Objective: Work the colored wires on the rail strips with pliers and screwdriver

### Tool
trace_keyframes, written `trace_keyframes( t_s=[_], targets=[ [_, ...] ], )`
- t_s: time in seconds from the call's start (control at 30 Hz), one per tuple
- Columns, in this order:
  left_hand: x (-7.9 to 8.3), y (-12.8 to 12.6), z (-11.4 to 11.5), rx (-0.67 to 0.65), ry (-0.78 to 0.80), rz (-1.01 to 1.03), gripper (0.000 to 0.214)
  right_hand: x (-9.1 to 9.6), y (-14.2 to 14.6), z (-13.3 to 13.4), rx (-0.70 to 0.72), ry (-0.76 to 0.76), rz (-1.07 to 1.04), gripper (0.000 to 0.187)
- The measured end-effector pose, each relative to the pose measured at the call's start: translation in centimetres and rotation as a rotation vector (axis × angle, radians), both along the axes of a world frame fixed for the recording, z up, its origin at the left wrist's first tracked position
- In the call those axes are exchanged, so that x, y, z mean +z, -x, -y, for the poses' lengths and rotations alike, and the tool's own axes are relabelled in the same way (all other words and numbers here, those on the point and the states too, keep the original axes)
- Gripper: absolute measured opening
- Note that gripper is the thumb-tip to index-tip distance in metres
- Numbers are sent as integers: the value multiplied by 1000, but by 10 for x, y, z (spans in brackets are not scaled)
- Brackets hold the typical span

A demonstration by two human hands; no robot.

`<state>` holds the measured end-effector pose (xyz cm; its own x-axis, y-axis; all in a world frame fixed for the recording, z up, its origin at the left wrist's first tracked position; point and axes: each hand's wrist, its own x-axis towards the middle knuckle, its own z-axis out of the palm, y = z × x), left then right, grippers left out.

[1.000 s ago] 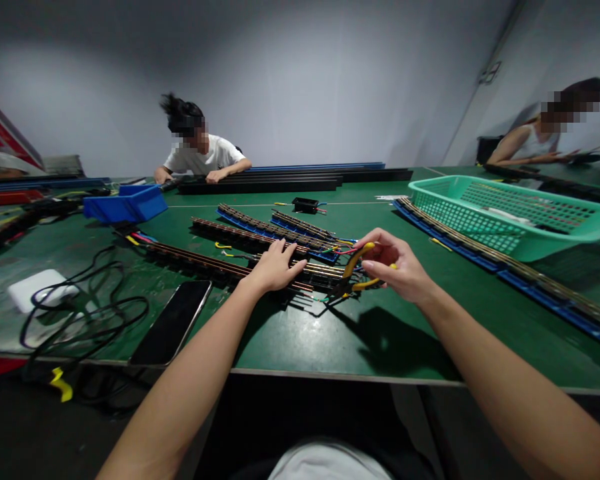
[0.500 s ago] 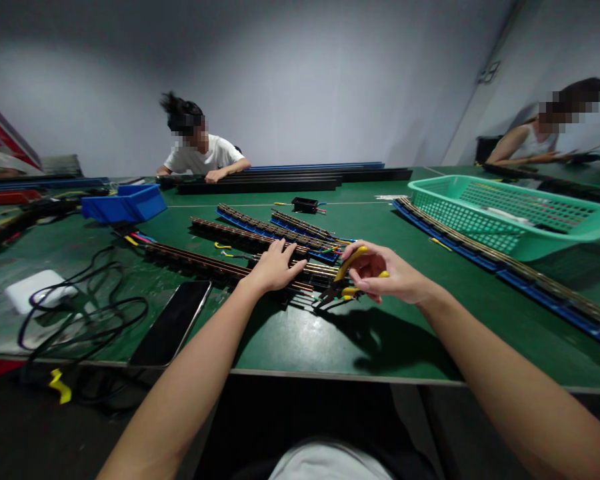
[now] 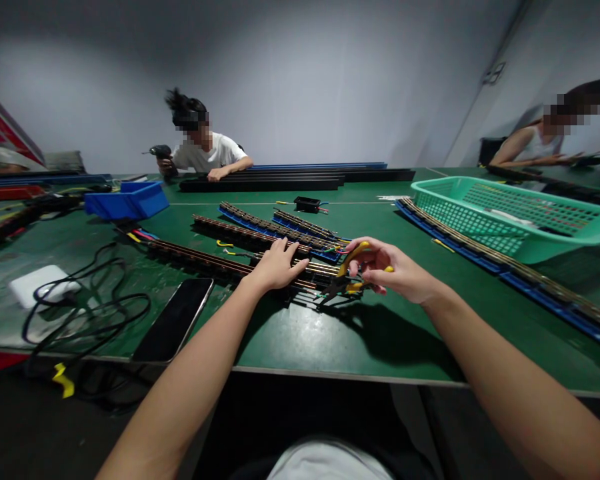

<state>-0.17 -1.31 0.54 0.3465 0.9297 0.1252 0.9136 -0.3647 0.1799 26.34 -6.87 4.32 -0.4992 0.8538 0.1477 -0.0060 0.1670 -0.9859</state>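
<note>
Yellow-handled pliers [image 3: 350, 262] sit gripped by the right hand [image 3: 396, 270]; at nine o'clock from them, the left hand [image 3: 276, 267], fingers spread, rests on copper-railed strips [image 3: 230, 230]

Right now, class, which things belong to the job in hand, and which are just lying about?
In the job:
pliers, held by the right hand
rails, under the left hand

Apparently just lying about:
phone
white charger
black cable
</note>
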Motion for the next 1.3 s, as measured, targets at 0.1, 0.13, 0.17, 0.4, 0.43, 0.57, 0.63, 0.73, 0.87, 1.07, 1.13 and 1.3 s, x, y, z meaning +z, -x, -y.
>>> trace_keyframes(
  t_s=[0.1,0.13,0.17,0.4,0.43,0.57,0.63,0.73,0.87,1.07,1.13,1.3],
  targets=[
    [0,0,0,2,3,6,70,5,-6,0,-59,-7,-48,53],
    [0,0,0,1,3,5,69,7,-9,-1,-97,-7,-71,53],
    [1,0,0,0,3,3,69,10,-12,-1,-140,-6,-99,52],
    [0,-1,0,-2,5,-7,72,29,-26,2,-376,33,-268,42],
    [0,-1,-1,-3,2,-5,72,31,-27,3,-381,30,-267,43],
    [-2,0,-2,-1,-8,-4,70,35,-29,6,-388,25,-206,40],
    [-2,0,-2,1,-10,-1,70,36,-31,7,-388,9,-167,39],
    [-2,0,-2,1,-4,4,72,36,-35,9,-386,-11,-124,39],
    [-1,0,-1,4,4,-9,71,32,-38,8,-349,-8,-99,36],
    [1,-1,0,5,6,6,71,24,-33,4,-238,7,-33,36],
    [1,-1,-1,4,9,-7,71,23,-31,4,-233,6,-16,36],
    [1,-1,-1,-7,0,-24,72,26,-30,6,-233,4,-44,36]
  ],
)
